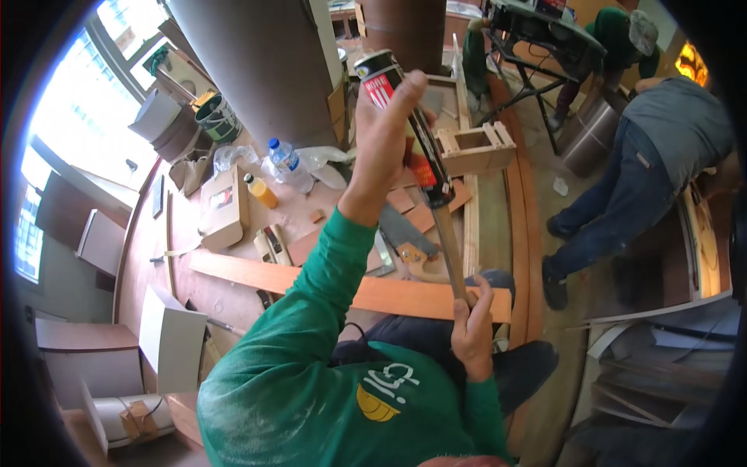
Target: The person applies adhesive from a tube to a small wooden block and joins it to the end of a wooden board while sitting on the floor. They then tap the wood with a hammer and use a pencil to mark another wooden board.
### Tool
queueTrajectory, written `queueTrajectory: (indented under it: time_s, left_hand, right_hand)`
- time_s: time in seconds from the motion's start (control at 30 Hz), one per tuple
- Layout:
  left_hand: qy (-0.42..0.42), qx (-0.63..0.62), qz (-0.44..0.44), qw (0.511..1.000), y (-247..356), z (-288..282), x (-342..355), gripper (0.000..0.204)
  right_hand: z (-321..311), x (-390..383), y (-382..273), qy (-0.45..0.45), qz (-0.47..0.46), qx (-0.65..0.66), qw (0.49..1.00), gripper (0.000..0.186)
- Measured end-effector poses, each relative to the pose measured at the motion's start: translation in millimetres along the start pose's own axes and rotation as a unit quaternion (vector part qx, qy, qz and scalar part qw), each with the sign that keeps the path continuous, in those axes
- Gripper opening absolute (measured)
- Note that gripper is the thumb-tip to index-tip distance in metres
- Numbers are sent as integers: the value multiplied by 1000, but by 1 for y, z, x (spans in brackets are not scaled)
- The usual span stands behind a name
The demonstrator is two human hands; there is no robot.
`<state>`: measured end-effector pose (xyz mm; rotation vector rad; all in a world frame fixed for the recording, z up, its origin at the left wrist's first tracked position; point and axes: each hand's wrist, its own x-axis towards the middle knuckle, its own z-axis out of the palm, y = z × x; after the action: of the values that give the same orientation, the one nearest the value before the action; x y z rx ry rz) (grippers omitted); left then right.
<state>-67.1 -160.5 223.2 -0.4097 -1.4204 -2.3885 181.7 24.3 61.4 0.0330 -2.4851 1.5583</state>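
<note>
My left hand point(381, 136), raised in front of me, is wrapped round a slim black-and-red cylindrical container point(423, 167), which is tilted with its lower end toward me. A narrow wooden stick point(449, 249) runs from that lower end down to my right hand point(473, 331). The fingers of my right hand pinch the stick; whether it enters the container is unclear. A long orange-brown wooden board point(389, 298) lies across in front of my lap, beneath the stick. Beyond it rests a handsaw point(406, 237) with a wooden handle, partly hidden by my left arm.
Left of my arm are a hand plane point(272, 245), a cardboard box point(224, 206), an orange drink bottle point(261, 191) and a water bottle point(286, 159). A wooden frame point(475, 149) stands ahead. At right a person point(661, 148) bends over; another person point(618, 39) is farther back.
</note>
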Motion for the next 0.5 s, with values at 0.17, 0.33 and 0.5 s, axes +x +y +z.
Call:
queueTrajectory:
  time_s: [0.17, 0.33, 0.5]
  left_hand:
    - [-6, -25, -12, 1000, 23, 10, 6, 43]
    - [-25, 14, -37, 999, 13, 25, -2, 45]
    - [-187, -30, -115, 975, 8, 37, -59, 63]
  right_hand:
    - [-4, -4, -19, -12, 12, 55, 998, 59]
    - [2, 8, -41, 88, -32, -84, 992, 58]
    - [5, 21, -56, 4, 3, 246, 969, 64]
